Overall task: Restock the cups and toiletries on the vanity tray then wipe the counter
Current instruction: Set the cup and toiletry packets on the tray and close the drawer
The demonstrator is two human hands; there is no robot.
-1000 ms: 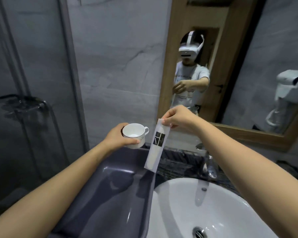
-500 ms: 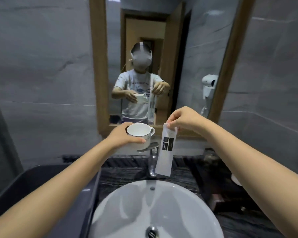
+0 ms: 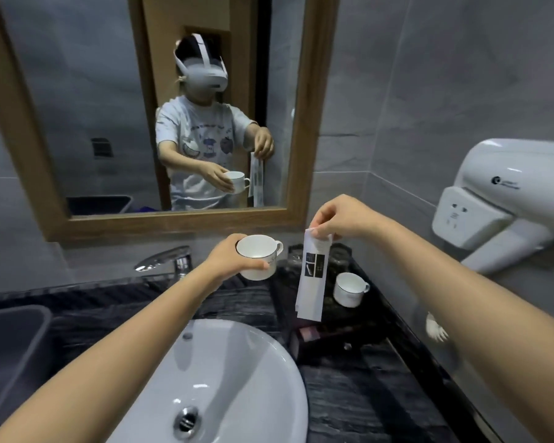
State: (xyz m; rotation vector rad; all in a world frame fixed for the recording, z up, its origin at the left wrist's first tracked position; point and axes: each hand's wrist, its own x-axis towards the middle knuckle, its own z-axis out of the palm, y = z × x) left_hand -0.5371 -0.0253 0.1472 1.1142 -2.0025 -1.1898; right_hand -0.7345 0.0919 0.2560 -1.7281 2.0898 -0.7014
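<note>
Dark marbled counter (image 3: 359, 394) holds white basin (image 3: 237, 372), perhaps a tray (image 3: 343, 251).

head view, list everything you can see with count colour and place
held cup: one, white, in left hand above counter
held packet: one, white with black label, hanging from right hand
standing cup: one, white, on dark tray at right
tray: one, dark, on counter below mirror's right corner
sink: one, white, front centre
tap: one, chrome, behind sink
counter: one, black marbled
bin: one, grey, far left
mirror: one, wood-framed, on wall
hair dryer: one, white, right wall
hands: left hand, right hand, bare
</note>
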